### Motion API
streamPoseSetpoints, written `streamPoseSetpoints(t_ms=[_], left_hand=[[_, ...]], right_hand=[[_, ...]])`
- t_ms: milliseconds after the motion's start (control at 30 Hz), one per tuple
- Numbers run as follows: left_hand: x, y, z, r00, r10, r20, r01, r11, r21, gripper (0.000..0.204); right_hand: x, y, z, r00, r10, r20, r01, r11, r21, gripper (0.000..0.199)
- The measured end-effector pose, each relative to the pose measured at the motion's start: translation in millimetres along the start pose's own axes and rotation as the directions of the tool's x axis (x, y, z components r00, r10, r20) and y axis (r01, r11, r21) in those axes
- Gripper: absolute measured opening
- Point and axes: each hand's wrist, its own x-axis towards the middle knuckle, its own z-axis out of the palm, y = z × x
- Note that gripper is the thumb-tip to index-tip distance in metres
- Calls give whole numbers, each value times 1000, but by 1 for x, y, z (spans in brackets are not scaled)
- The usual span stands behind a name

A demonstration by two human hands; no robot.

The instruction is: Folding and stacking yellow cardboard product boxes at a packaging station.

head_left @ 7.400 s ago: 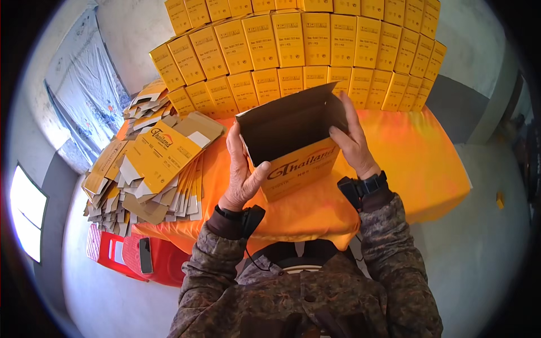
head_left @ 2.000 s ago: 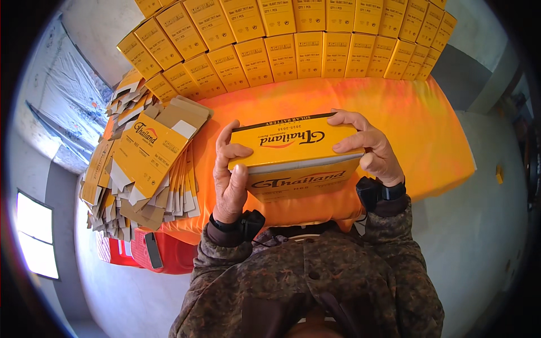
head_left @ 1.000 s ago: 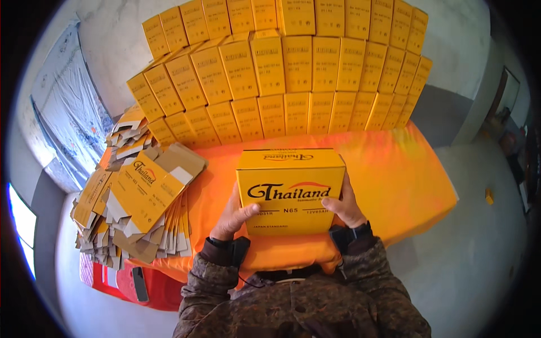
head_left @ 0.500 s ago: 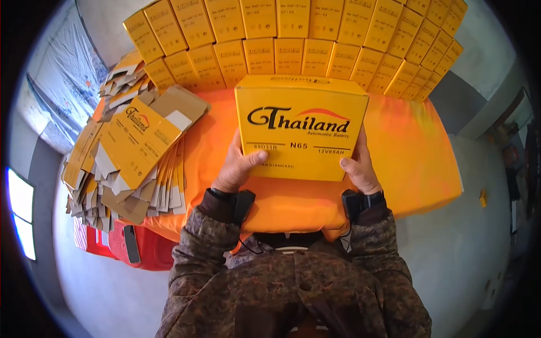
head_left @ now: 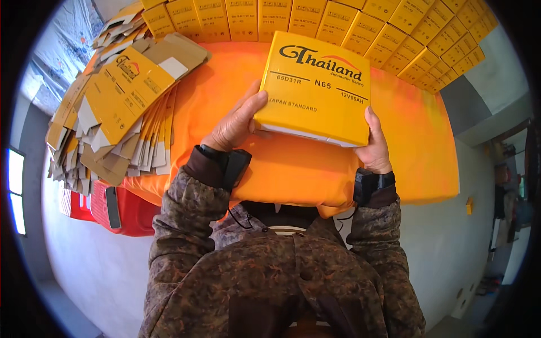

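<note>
Work surface: a table draped in an orange cloth [head_left: 417,146], standing on a pale grey floor beside a light wall. Yellow box [head_left: 318,87], assembled, rectangular, dark print on its upper face; held above the cloth's near half, tilted toward the person. Left hand [head_left: 234,124] lies flat against the box's left edge, fingers extended; right hand [head_left: 376,147] cups its lower right corner, thumb up the side. Behind the box, rows of matching stacked yellow boxes [head_left: 394,25] line the table's far edge. Left of the box, a fanned heap of flattened yellow-and-brown cartons [head_left: 115,107]. Below that heap, a red container [head_left: 115,205]. Since half a second earlier the box sits further forward, nearer the stacked rows.
</note>
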Motion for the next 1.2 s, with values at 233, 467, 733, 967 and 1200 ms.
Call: streamPoseSetpoints(t_ms=[233, 467, 733, 967, 1200], left_hand=[[-2, 10, -3, 972, -209, 108, 221, 969, -109, 67], [4, -1, -9, 968, -241, 71, 249, 957, -149, 62], [4, -5, -5, 976, -220, 5, 214, 946, -243, 63], [9, -5, -11, 978, -195, 75, 209, 898, -387, 65], [7, -3, -13, 984, -179, 7, 171, 929, -329, 66]], right_hand=[[3, 4, 5, 994, 104, 15, -105, 989, 102, 50], [3, 4, 5, 993, 114, -34, -114, 993, 17, 53], [0, 11, 2, 1000, -3, -8, 4, 998, 64, 61], [3, 21, 16, 854, -508, 113, 518, 806, -287, 70], [3, 19, 18, 881, -423, 213, 468, 707, -530, 68]])
